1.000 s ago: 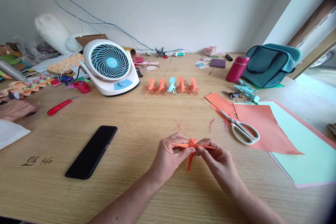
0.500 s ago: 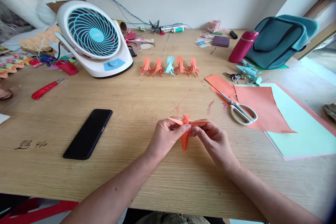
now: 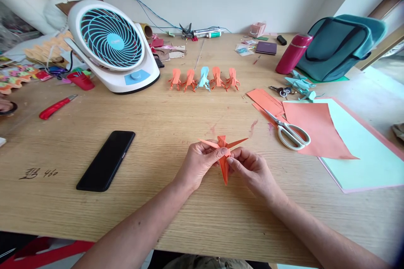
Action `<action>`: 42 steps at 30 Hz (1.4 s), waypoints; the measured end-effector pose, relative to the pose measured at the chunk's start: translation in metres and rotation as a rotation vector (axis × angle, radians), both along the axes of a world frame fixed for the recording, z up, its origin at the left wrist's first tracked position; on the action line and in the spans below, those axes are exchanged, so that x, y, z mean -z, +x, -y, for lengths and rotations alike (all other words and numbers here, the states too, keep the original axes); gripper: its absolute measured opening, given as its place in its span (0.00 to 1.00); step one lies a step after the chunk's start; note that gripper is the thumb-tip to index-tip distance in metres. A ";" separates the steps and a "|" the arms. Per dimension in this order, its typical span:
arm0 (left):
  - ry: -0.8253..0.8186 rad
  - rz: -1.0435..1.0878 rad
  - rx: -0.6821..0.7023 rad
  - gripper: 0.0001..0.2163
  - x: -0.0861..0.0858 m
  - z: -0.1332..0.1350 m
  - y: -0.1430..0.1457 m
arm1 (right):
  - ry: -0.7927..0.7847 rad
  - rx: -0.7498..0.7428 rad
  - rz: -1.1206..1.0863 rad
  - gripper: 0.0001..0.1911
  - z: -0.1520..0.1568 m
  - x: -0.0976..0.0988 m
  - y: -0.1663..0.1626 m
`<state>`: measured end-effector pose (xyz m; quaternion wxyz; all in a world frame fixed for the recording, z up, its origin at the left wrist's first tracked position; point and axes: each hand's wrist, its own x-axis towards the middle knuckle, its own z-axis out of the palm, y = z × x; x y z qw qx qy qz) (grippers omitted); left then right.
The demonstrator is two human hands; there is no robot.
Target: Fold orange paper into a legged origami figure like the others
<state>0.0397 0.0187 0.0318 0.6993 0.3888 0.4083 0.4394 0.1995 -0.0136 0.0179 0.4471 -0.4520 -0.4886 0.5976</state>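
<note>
Both my hands pinch a small folded orange paper figure [image 3: 223, 151] just above the wooden table [image 3: 176, 122]. My left hand [image 3: 198, 164] grips its left side with thumb and fingers closed. My right hand [image 3: 252, 172] pinches its body from the right. Two pointed flaps stick out to either side and a long point hangs down between my hands. Further back stands a row of finished paper figures [image 3: 204, 79], orange ones with one light blue in the middle.
A black phone [image 3: 106, 160] lies to the left, white-handled scissors [image 3: 288, 132] on orange paper [image 3: 318, 128] and mint sheets [image 3: 362, 151] to the right. A white and blue fan [image 3: 112, 46], red knife [image 3: 53, 106], red bottle [image 3: 293, 54] and teal bag [image 3: 339, 46] stand behind.
The view tilted down and settled. The paper figure's side flaps have risen from flat to angled upward, and my fingers have shifted lower onto its body.
</note>
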 end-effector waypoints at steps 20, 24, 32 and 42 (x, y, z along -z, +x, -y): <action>-0.164 -0.012 0.117 0.16 -0.003 0.003 0.001 | 0.184 0.127 -0.022 0.11 -0.003 -0.001 0.007; -0.215 0.004 0.135 0.17 -0.001 0.004 0.000 | 0.152 0.114 -0.053 0.09 -0.004 -0.003 0.007; -0.347 0.069 0.177 0.17 0.000 0.003 -0.002 | 0.114 0.117 -0.061 0.12 -0.004 -0.004 0.008; -0.323 0.105 0.231 0.16 0.001 0.002 0.000 | 0.111 0.111 -0.068 0.12 -0.004 -0.006 0.008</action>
